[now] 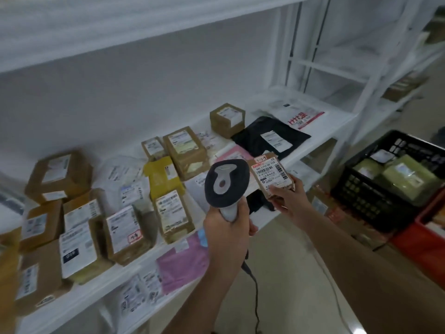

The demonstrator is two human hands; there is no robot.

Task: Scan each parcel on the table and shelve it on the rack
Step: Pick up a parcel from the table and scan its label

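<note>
small parcel (273, 175), a taped brown box with its label up, sits pinched in the right hand (287, 201) above the rack shelf (320, 131). left hand (227, 229) is wrapped round the scanner (226, 183). looks light and stiff; holding its lower edge keeps the barcode clear.

Evenly and softly lit from overhead, with a cool white cast and only faint shadows under the parcels (125, 235). Sharpest at centre, on the label of the held parcel (273, 175); smeared by motion blur toward the left edge and top. Strongly bowed by wide-angle distortion along the rack (320, 131).
</note>
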